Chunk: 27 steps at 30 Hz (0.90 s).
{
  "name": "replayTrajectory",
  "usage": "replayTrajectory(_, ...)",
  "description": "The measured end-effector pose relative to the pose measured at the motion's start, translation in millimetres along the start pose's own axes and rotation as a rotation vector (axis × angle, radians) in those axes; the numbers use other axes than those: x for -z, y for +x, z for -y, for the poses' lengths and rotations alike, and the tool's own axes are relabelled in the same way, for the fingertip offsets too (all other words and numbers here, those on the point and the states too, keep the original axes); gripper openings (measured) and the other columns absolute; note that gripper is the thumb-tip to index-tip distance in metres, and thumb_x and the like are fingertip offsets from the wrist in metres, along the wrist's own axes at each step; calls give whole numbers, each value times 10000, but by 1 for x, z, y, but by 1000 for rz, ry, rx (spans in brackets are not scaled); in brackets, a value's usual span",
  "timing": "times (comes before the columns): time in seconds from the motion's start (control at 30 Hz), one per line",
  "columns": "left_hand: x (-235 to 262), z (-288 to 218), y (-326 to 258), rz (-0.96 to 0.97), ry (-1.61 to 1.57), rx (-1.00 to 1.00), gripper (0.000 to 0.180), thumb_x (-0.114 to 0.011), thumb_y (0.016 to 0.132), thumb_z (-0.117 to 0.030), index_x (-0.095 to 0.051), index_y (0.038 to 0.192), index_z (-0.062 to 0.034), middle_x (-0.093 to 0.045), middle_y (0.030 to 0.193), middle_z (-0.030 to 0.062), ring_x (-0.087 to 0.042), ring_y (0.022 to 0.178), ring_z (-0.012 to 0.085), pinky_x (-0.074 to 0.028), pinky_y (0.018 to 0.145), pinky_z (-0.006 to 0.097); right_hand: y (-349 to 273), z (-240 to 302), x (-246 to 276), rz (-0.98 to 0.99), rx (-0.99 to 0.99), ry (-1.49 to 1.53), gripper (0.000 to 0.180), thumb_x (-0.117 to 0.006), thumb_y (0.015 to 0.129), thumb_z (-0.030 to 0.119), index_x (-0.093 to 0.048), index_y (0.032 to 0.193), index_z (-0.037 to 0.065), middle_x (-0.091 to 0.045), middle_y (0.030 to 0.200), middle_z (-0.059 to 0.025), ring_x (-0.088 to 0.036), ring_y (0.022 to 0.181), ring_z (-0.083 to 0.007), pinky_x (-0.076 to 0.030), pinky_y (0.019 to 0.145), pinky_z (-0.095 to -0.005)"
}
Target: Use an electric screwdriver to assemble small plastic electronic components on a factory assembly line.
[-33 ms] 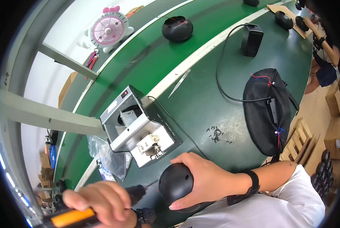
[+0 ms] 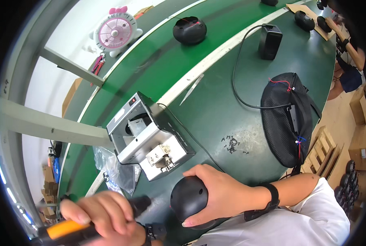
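Note:
My left hand [image 2: 103, 211] is wrapped round a power screwdriver [image 2: 65, 228], black with an orange panel. Its black nose points towards the round part but stands apart from it; the tip is blurred. From the right, my right hand [image 2: 226, 197] grips a smooth black rounded shell [image 2: 186, 201] with small holes, fingers over its far side and thumb on the near side. Just beyond the shell stands a silver-and-black screw feeder [image 2: 150, 137] with a lit red display. Small dark screws [image 2: 232, 144] lie loose on the green table [image 2: 199, 127], to the feeder's right.
A black mesh-covered housing [image 2: 275, 123] with red and blue wires lies right, cabled to a black box [image 2: 270, 42]. Clear plastic bags [image 2: 116, 168] sit beside the feeder. An opened black shell [image 2: 190, 33] and a pink-white fan [image 2: 116, 33] stand farther back. A co-worker's hand [image 2: 333, 25] shows upper right.
My left hand has drawn the screwdriver back to the left, so its nose is farther from the black shell. My right hand and the shell stay put.

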<state>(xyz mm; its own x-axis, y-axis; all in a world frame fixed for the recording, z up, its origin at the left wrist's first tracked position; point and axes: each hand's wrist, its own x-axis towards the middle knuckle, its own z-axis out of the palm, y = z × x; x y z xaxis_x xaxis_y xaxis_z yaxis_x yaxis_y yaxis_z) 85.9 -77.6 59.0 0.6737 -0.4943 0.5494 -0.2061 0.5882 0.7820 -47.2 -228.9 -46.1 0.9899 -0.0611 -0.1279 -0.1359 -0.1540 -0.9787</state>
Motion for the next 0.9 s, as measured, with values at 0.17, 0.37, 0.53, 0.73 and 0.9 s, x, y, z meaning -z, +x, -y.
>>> replayTrajectory(0.17, 3, 48, 25, -374, 46, 267, 872, -306, 855, -884, -555, 992, -60, -499, 588, 20, -453, 441, 159, -390, 467, 338, -3, 0, -2, 12, 7, 6, 1014, -884, 646, 571, -454, 1347, -22, -537, 1264, -204, -563, 1177, -354, -480, 989, -410)
replayTrajectory(0.37, 9, 31, 10, -247, 91, 289, 731, -353, 933, -766, -570, 1060, -80, -460, 605, -38, -414, 463, 108, -371, 471, 292, -4, 0, -2, 11, 2, 2, 1025, -906, 637, 540, -447, 1357, -27, -535, 1262, -196, -569, 1183, -353, -483, 992, -415)
replayTrajectory(0.53, -20, -23, 4, -28, 17, 83, 298, -493, 1037, -383, -587, 1080, -103, -525, 664, -6, -484, 507, 126, -393, 492, 294, -2, 1, -7, 11, 58, -27, 1023, -927, 627, 515, -444, 1345, -31, -531, 1259, -197, -580, 1162, -357, -490, 987, -414)
replayTrajectory(0.73, -15, -39, 0, 395, -21, 359, 468, -508, 1016, -530, -595, 1253, -136, -617, 821, 31, -593, 650, 212, -456, 639, 362, 0, 6, -10, 22, 18, -91, 1005, -937, 616, 485, -447, 1338, -14, -530, 1256, -201, -581, 1153, -368, -496, 974, -420)
replayTrajectory(0.9, -19, -18, -17, 391, 113, 207, 415, -512, 1025, -494, -582, 1111, -94, -606, 739, 43, -573, 572, 215, -464, 570, 394, 3, 10, -14, 32, 8, -115, 1023, -889, 633, 539, -437, 1337, -49, -546, 1209, -237, -571, 1141, -411, -491, 961, -457)
